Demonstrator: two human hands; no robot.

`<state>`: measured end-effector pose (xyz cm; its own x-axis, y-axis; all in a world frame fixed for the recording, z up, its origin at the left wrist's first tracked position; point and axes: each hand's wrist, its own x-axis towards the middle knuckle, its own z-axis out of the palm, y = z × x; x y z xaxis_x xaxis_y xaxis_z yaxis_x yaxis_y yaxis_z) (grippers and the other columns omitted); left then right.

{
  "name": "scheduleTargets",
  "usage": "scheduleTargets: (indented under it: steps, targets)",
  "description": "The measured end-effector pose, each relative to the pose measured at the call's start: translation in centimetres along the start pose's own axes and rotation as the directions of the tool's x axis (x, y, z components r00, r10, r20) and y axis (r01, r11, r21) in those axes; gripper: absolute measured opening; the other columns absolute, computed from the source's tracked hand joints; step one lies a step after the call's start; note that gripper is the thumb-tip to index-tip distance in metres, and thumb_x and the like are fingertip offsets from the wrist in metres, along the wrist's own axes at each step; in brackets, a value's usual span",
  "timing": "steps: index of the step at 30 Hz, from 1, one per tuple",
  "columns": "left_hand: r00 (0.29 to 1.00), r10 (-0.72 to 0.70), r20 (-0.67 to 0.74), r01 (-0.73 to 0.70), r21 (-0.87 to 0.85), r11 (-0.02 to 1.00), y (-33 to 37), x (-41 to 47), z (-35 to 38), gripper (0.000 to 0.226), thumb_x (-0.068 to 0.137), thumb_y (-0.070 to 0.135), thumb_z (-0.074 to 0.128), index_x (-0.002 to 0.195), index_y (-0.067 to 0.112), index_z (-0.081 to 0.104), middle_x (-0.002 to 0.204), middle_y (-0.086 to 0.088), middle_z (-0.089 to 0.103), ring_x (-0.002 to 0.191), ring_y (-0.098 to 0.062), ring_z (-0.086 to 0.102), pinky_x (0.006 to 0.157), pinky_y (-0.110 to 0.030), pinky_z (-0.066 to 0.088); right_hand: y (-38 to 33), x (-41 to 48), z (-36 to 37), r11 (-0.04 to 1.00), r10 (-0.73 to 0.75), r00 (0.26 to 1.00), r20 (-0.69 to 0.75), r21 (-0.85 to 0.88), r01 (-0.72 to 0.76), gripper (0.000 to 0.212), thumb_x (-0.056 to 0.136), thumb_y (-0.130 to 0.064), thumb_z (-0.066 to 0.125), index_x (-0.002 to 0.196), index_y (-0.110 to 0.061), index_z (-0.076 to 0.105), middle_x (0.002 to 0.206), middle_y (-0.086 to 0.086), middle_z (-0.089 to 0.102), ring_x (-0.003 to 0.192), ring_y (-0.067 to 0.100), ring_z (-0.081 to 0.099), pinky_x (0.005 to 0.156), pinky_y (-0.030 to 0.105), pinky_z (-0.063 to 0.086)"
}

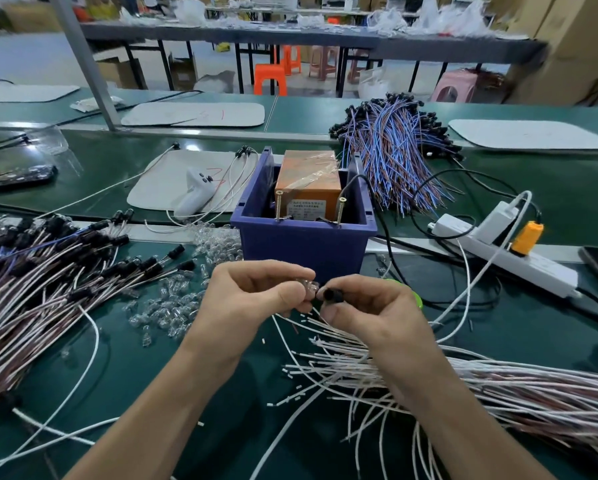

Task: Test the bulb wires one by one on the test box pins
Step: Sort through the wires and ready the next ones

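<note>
Left fingers: on my left hand, thumb and forefinger are pinching a clear bulb; the other fingers are curling loosely under it.
Right fingers: my right hand is pinching a black socket, its mouth facing the bulb. I cannot tell whether the two are touching or just apart.
Step in hand: I judge that I am seating the bulb in the socket, with testing not yet begun.
Doing it well: I am trying to line the bulb base straight with the socket mouth, gripping the glass lightly and pressing without bending.
Leads: the socket's wire is trailing under my right palm into the white wire bundle, which is spreading toward the counter's right edge.
Test box: it is sitting in a blue bin just behind my hands, mid-counter, with two upright pins at its front, apart from my fingers.
Next: each bare end is going to need its own pin, without bridging the two.
Around: loose bulbs are lying left of my left hand.
</note>
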<state>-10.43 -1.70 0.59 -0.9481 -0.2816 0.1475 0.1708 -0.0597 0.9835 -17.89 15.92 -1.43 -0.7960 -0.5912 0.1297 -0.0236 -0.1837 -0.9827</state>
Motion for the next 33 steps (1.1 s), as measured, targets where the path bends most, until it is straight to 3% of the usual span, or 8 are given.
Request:
scheduleTargets:
  steps: [5, 14, 17, 22, 25, 29, 33]
  targets:
    - [0.997, 0.03, 0.074, -0.026, -0.052, 0.998, 0.0, -0.2, -0.1, 0.021, 0.068, 0.025, 0.083, 0.089, 0.021, 0.085, 0.08, -0.009, 0.079, 0.071, -0.015, 0.074, 0.068, -0.02, 0.056, -0.3, 0.1, -1.0, 0.984, 0.021, 0.982, 0.185, 0.173, -0.053, 0.018, 0.071, -0.01, 0.081, 0.088, -0.013, 0.08, 0.082, 0.008, 0.072, 0.081, 0.017, 0.066, 0.078, 0.024, 0.053]
    - [0.976, 0.076, 0.206, -0.057, -0.099, 0.994, 0.9, -0.7, 0.3, 0.03, 0.061, 0.026, 0.096, 0.088, 0.02, 0.085, 0.081, -0.005, 0.08, 0.073, -0.011, 0.075, 0.067, -0.018, 0.057, -0.4, 0.3, -1.1, 0.959, 0.001, 0.966, 0.257, 0.273, -0.073, 0.025, 0.064, -0.011, 0.092, 0.084, -0.01, 0.078, 0.077, 0.006, 0.07, 0.077, 0.018, 0.061, 0.081, 0.028, 0.051]
    - [0.978, 0.1, 0.184, -0.092, -0.054, 0.994, 1.1, -0.9, 0.6, 0.024, 0.063, 0.011, 0.091, 0.084, 0.021, 0.085, 0.078, -0.008, 0.079, 0.069, -0.013, 0.076, 0.065, -0.019, 0.057, -0.3, 0.3, -1.0, 0.973, 0.0, 0.973, 0.23, 0.226, -0.054, 0.02, 0.068, -0.004, 0.086, 0.085, -0.009, 0.079, 0.08, 0.008, 0.071, 0.078, 0.022, 0.062, 0.079, 0.032, 0.052]
    - [0.976, 0.182, 0.118, -0.196, 0.12, 0.973, 1.5, -1.1, 0.8, 0.025, 0.067, 0.012, 0.09, 0.083, 0.031, 0.084, 0.08, -0.001, 0.08, 0.071, -0.014, 0.077, 0.064, -0.019, 0.058, -0.2, 0.0, -0.5, 1.0, -0.007, 0.993, 0.115, 0.011, 0.006, 0.02, 0.073, -0.003, 0.083, 0.093, -0.005, 0.08, 0.087, 0.018, 0.075, 0.082, 0.026, 0.069, 0.076, 0.034, 0.057]
    - [0.972, 0.228, 0.054, -0.234, 0.222, 0.946, 1.3, -1.2, 0.7, 0.024, 0.068, 0.015, 0.089, 0.082, 0.034, 0.084, 0.077, 0.005, 0.079, 0.067, -0.011, 0.076, 0.061, -0.016, 0.056, -0.4, -0.2, -0.3, 0.996, -0.049, 0.998, 0.048, -0.074, 0.052, 0.017, 0.076, -0.004, 0.082, 0.09, -0.014, 0.082, 0.083, 0.011, 0.077, 0.077, 0.022, 0.072, 0.071, 0.03, 0.058]
    - [0.961, 0.276, 0.032, -0.272, 0.31, 0.911, 1.3, -1.3, 0.7, 0.017, 0.07, 0.023, 0.088, 0.083, 0.031, 0.083, 0.073, 0.011, 0.078, 0.061, -0.006, 0.074, 0.056, -0.013, 0.053, -0.5, -0.3, -0.1, 0.982, -0.097, 0.995, 0.002, -0.163, 0.096, 0.016, 0.078, -0.008, 0.082, 0.089, -0.02, 0.083, 0.083, 0.009, 0.078, 0.08, 0.031, 0.075, 0.075, 0.044, 0.064]
    - [0.955, 0.296, 0.029, -0.287, 0.351, 0.891, 1.5, -1.3, 0.7, 0.019, 0.069, 0.022, 0.089, 0.083, 0.033, 0.083, 0.07, 0.014, 0.077, 0.059, -0.003, 0.071, 0.055, -0.011, 0.05, -0.5, -0.4, 0.1, 0.975, -0.116, 0.993, -0.034, -0.196, 0.107, 0.021, 0.079, -0.004, 0.082, 0.088, -0.023, 0.083, 0.082, 0.006, 0.078, 0.079, 0.027, 0.076, 0.074, 0.041, 0.064]
